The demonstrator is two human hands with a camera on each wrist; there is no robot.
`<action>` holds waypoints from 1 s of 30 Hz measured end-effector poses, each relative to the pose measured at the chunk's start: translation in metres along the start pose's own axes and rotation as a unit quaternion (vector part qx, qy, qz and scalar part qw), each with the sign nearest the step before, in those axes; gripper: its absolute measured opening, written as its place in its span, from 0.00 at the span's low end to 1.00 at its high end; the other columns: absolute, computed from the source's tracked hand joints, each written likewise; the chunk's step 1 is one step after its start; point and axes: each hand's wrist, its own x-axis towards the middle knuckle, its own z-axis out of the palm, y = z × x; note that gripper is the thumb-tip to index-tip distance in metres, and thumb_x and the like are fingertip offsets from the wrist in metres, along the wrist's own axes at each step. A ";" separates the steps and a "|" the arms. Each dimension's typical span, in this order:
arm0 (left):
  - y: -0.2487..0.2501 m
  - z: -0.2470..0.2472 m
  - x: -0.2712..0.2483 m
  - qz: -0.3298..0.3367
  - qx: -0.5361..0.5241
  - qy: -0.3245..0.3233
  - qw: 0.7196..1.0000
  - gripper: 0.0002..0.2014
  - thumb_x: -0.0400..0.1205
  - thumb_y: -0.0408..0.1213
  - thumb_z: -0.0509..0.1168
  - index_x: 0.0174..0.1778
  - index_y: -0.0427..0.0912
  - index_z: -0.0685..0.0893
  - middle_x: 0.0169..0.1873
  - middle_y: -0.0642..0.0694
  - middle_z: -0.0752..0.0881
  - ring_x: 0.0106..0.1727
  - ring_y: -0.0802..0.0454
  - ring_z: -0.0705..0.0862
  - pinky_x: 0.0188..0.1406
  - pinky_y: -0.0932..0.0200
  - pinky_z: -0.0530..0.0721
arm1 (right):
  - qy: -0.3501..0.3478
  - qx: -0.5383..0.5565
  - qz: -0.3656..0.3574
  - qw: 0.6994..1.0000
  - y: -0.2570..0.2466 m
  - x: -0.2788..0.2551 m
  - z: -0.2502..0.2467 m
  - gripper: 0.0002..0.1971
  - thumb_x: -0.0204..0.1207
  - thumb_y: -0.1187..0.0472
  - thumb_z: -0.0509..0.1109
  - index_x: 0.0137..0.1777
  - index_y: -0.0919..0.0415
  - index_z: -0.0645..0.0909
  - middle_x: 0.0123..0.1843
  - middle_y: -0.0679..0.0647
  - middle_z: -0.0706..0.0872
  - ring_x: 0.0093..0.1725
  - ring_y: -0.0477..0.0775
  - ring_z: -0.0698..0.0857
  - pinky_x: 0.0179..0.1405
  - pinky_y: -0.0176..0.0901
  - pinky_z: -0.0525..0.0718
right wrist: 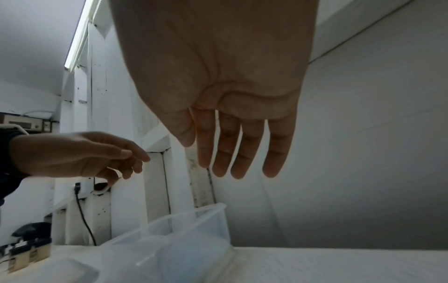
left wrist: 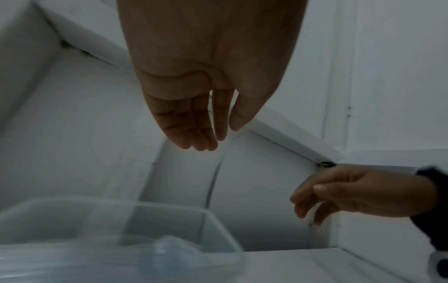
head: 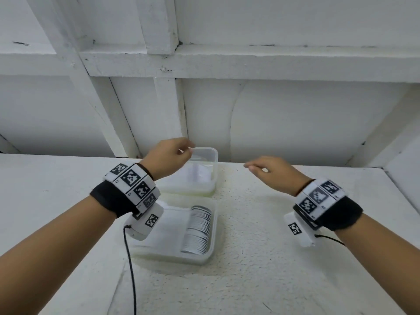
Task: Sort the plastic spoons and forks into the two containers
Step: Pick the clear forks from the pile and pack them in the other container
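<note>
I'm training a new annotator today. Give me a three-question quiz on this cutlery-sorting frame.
1. True or false: the right hand grips a fork.
2. Which container holds the neat row of stacked cutlery: A, the near container, or B, the far container?
3. Fill in: the left hand hovers over the ___ container.

Key: 1 false, it is empty with relaxed fingers; 2 A; 3 far.

The left forearm (head: 127, 196) is covering the near container's (head: 204, 255) left part, while the far container's (head: 213, 155) contents are blurring.
</note>
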 end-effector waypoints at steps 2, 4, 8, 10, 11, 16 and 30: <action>0.030 0.019 -0.006 0.041 -0.015 -0.021 0.999 0.13 0.85 0.39 0.59 0.62 0.43 0.82 0.48 0.50 0.84 0.50 0.54 0.81 0.45 0.68 0.71 | 0.007 0.001 0.026 1.000 0.021 -0.032 -0.003 0.15 0.84 0.59 0.59 0.65 0.60 0.81 0.64 0.52 0.84 0.64 0.49 0.79 0.50 0.25 0.65; 0.056 0.044 -0.012 0.087 -0.033 -0.051 0.994 0.12 0.84 0.38 0.59 0.60 0.41 0.83 0.46 0.49 0.84 0.50 0.52 0.82 0.49 0.63 0.75 | 0.005 0.002 0.060 0.998 0.043 -0.062 -0.002 0.15 0.84 0.59 0.59 0.65 0.60 0.82 0.64 0.53 0.84 0.63 0.50 0.80 0.52 0.26 0.66; 0.098 0.096 -0.025 0.140 -0.009 -0.124 0.982 0.14 0.85 0.39 0.57 0.64 0.42 0.81 0.55 0.46 0.85 0.50 0.52 0.82 0.48 0.68 0.72 | -0.037 -0.022 0.146 0.988 0.081 -0.116 0.004 0.16 0.84 0.58 0.58 0.67 0.60 0.80 0.66 0.55 0.83 0.65 0.52 0.79 0.58 0.33 0.69; 0.113 0.122 -0.032 0.160 0.008 -0.170 0.972 0.15 0.86 0.39 0.56 0.65 0.42 0.80 0.57 0.45 0.85 0.53 0.51 0.82 0.50 0.66 0.71 | -0.054 -0.032 0.185 0.981 0.095 -0.137 0.009 0.16 0.84 0.58 0.58 0.68 0.58 0.79 0.65 0.56 0.82 0.64 0.53 0.80 0.59 0.35 0.70; 0.120 0.134 -0.035 0.166 0.012 -0.190 0.968 0.15 0.86 0.39 0.56 0.65 0.42 0.80 0.58 0.45 0.84 0.54 0.50 0.82 0.50 0.66 0.71 | -0.058 -0.033 0.204 0.977 0.101 -0.146 0.011 0.16 0.84 0.57 0.58 0.68 0.58 0.79 0.65 0.57 0.82 0.64 0.53 0.79 0.60 0.36 0.70; 0.140 0.189 -0.039 0.161 0.039 -0.258 0.952 0.17 0.86 0.40 0.56 0.69 0.41 0.77 0.63 0.41 0.79 0.60 0.47 0.79 0.57 0.61 0.72 | -0.058 -0.036 0.240 0.968 0.119 -0.178 0.017 0.17 0.84 0.59 0.59 0.70 0.58 0.77 0.68 0.58 0.78 0.68 0.55 0.77 0.65 0.38 0.70; 0.146 0.231 -0.045 0.130 0.084 -0.296 0.942 0.02 0.82 0.34 0.57 0.45 0.39 0.71 0.45 0.44 0.74 0.44 0.48 0.73 0.42 0.60 0.67 | 0.014 0.007 0.227 0.974 0.123 -0.188 0.020 0.15 0.83 0.59 0.59 0.66 0.56 0.79 0.61 0.56 0.81 0.59 0.52 0.81 0.59 0.40 0.76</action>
